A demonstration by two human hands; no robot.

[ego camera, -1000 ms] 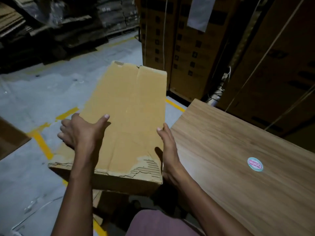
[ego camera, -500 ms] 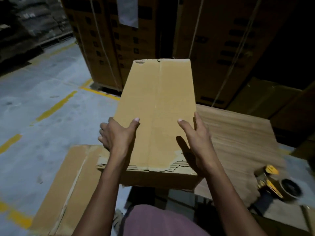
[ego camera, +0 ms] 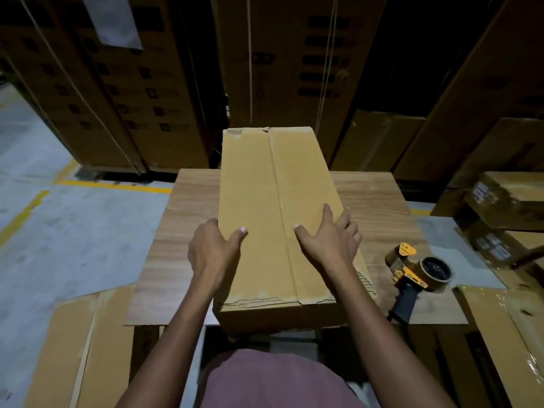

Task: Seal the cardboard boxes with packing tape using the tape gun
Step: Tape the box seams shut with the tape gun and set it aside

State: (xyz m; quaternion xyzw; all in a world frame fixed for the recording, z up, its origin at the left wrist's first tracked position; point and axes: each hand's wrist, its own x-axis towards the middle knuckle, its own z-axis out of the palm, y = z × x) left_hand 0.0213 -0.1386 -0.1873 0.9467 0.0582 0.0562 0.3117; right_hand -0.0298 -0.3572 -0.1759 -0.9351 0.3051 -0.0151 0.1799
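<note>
Box: 1 long cardboard box (ego camera: 265, 207) lies lengthwise on the wooden tabletop (ego camera: 176, 245), its near end overhanging the near edge, its far end past the far edge.
Flaps: 2 top flaps are folded shut and meet along a centre seam (ego camera: 279, 207); the paper skin is torn near the near end.
Left hand (ego camera: 213, 248): grips the box's left top edge, thumb laid on the top, fingers curled down the side.
Right hand (ego camera: 331, 238): rests on the top by the right edge, fingers spread and fairly straight, thumb just right of the seam.
Tape gun (ego camera: 415, 275): yellow and black, lying on the tabletop by the right edge near the near right corner, apart from the box, untouched.
Surroundings: flattened cardboard (ego camera: 82, 343) on the floor left of the tabletop; tall stacked cartons (ego camera: 132, 92) beyond the far edge.
</note>
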